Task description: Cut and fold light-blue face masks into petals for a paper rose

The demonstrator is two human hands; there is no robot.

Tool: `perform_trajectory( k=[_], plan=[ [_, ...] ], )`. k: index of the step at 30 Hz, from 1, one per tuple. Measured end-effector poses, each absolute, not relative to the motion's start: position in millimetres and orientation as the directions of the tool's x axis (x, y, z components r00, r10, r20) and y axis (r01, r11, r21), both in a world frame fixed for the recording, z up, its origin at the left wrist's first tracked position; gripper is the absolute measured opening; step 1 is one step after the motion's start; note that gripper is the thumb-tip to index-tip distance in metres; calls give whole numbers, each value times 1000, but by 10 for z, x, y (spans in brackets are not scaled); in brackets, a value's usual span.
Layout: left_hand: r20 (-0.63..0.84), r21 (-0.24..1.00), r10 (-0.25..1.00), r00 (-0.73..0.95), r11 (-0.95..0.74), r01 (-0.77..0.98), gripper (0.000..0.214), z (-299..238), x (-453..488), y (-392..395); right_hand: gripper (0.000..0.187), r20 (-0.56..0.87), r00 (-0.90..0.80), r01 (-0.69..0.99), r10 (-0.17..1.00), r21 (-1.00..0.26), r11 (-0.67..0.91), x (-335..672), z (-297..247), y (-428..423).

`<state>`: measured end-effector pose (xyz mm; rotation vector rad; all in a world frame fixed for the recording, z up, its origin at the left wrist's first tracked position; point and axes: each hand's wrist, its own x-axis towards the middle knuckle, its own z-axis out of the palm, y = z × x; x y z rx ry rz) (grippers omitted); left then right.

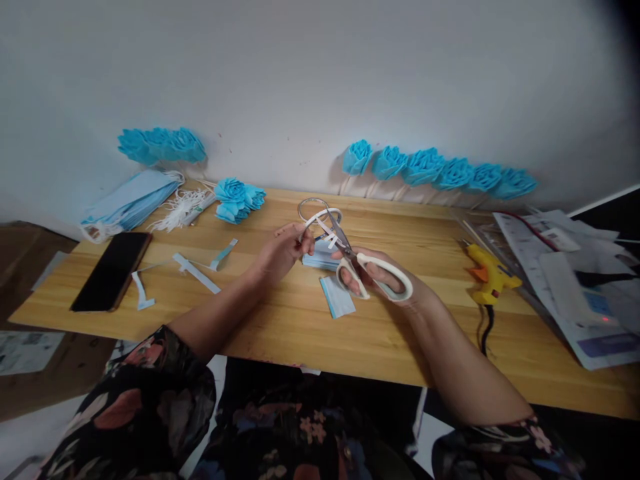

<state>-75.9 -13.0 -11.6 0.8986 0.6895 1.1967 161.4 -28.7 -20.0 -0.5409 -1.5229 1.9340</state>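
Observation:
My left hand (pixel 287 250) is closed, its thumb and fingertips pinching a thin white strip (pixel 336 212) that curves over toward the right. My right hand (pixel 383 273) grips a pair of scissors (pixel 395 283) by cream handles, fingers through the loops. Their metal blades point up and away, with small white strip ends (pixel 326 233) beside them. Just beyond, a round ring (pixel 303 203) is partly covered. Under the hands lie a stack of folded light-blue pieces (pixel 320 260) and one separate blue-and-white piece (pixel 337 300).
Left: a phone (pixel 111 272), face masks (pixel 133 197), white cords (pixel 183 208), cut strips (pixel 200 273) and blue flowers (pixel 235 199). More blue flowers (pixel 423 167) lean on the wall. Right: a yellow glue gun (pixel 493 273) and a white power strip (pixel 570 287) on papers.

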Motion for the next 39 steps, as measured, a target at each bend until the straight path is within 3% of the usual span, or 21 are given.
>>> perform_trajectory(
  k=[10,16,39],
  plan=[
    [-36,838,954,297,191,-511,55,-131,-749,-100,55,87,-788,-209,610,-969,-133,1596,-142,-309],
    [44,828,949,313,141,-543,51,-219,-747,-124,53,75,-799,-196,597,-971,-140,1569,-146,-324],
    [82,912,952,296,48,-406,43,-341,-707,-200,53,113,-764,-283,635,-944,-172,1478,-187,-369]
  ],
)
